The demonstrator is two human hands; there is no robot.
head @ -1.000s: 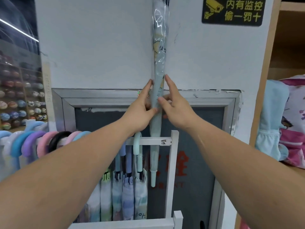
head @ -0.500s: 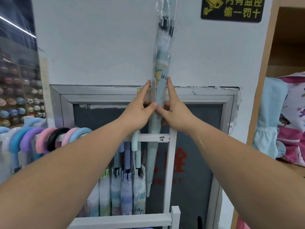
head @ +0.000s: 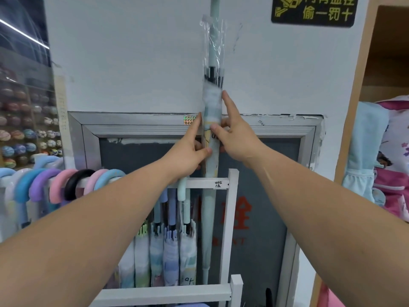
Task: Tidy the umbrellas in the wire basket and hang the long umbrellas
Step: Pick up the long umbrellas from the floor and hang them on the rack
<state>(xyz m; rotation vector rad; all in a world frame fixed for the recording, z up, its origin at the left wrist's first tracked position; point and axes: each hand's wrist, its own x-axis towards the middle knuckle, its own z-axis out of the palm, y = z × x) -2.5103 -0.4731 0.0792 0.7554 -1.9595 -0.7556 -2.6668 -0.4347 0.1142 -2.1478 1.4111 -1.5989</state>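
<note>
Two bare forearms reach forward from the bottom edge, and both hands close on one thing. The left hand [head: 190,151] pinches a long pale-green umbrella [head: 208,218] wrapped in a clear plastic sleeve, thumb on its front and forefinger laid straight up its left side. The right hand [head: 235,138] grips it just above in the same manner, forefinger pointing up the right side. The remaining fingers go behind the cloth and cannot be made out.

The umbrella stands upright, its tip near the lower white bar [head: 166,294] of the rack. Its shaft runs out of the top of the view, so the crook is hidden. It appears to pass behind the white top rail [head: 199,183], just right of a mint curved handle [head: 182,189] hooked there. Further left hangs a row of pastel and black curved handles [head: 57,185].

Beyond are a grey metal-framed panel [head: 141,127], a white wall [head: 132,63] and a black and yellow sign [head: 312,12]. No wire basket is in view.

The step in hand looks like hanging this long umbrella. Next, the crook must come down over the rail in the free gap beside the mint handle, with the loose sleeve kept from snagging.
</note>
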